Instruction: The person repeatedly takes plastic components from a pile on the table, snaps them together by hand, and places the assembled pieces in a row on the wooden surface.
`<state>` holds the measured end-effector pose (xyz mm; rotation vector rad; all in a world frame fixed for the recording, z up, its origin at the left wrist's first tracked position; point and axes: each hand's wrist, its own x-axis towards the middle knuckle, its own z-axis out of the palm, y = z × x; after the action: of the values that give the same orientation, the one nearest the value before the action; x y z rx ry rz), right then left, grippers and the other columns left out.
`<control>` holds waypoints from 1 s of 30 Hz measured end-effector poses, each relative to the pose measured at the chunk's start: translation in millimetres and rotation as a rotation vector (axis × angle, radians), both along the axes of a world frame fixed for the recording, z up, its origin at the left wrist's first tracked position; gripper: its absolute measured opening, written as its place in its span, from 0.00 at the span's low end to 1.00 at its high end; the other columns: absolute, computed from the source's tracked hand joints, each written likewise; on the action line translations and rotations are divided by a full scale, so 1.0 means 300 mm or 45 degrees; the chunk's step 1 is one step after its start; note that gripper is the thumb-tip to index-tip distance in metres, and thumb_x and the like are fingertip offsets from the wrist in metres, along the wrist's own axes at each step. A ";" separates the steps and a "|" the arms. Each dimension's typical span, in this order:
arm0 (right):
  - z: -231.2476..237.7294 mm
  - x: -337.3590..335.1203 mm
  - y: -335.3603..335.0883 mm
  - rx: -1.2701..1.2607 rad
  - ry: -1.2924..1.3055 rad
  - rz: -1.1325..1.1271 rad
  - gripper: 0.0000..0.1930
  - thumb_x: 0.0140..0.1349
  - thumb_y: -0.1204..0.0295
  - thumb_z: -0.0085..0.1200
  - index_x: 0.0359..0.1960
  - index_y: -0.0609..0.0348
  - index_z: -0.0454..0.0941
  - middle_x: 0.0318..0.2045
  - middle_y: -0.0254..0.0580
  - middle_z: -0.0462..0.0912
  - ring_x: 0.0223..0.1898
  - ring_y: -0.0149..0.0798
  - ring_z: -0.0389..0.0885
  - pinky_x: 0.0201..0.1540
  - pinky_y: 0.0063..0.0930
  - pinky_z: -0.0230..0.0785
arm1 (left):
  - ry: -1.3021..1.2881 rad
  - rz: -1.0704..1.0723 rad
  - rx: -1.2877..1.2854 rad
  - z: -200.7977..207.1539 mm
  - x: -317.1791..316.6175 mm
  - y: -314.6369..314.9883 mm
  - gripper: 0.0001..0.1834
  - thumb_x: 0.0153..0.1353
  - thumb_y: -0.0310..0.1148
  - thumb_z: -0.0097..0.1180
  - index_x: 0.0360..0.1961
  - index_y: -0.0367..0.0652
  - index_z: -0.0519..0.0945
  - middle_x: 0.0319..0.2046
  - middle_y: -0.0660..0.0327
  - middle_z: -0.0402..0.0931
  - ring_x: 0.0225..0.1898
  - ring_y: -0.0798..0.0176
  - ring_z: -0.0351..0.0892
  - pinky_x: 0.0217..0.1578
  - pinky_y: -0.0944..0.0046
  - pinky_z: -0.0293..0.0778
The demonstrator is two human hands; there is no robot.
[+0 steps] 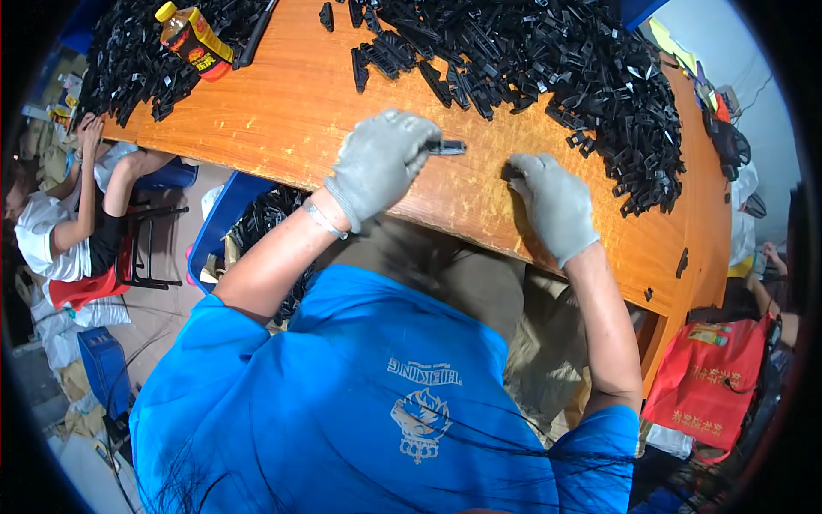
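Note:
Both hands wear grey work gloves and are over the near edge of an orange wooden table (282,128). My left hand (384,163) is closed around a small, narrow black plastic part (449,147), whose end sticks out past the fingertips to the right. To its right, my right hand (552,204) pinches another small black piece (512,171) between thumb and fingers; its shape is mostly hidden by the glove. Beyond the hands spreads a large heap of black plastic parts (548,60), with a few loose ones toward its near side.
A second black heap (128,64) lies far left, with a yellow-capped bottle (197,43) on it. Beside my left arm stands a blue bin (214,231) of black parts. A red bag (711,377) hangs at right. Another person (64,223) sits at left.

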<state>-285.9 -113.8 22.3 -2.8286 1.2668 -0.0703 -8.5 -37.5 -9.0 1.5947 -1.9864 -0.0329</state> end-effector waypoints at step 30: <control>-0.037 -0.002 -0.058 0.022 -0.682 0.175 0.07 0.68 0.65 0.65 0.44 0.47 0.89 0.45 0.41 0.86 0.46 0.51 0.88 0.47 0.45 0.82 | 0.031 -0.230 0.585 0.162 0.338 0.240 0.15 0.64 0.30 0.70 0.51 0.39 0.86 0.44 0.49 0.84 0.49 0.42 0.84 0.54 0.48 0.79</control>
<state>-286.5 -131.3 11.2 -2.6018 0.9429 -0.7469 93.0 34.5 39.5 1.6617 -2.2059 -0.6153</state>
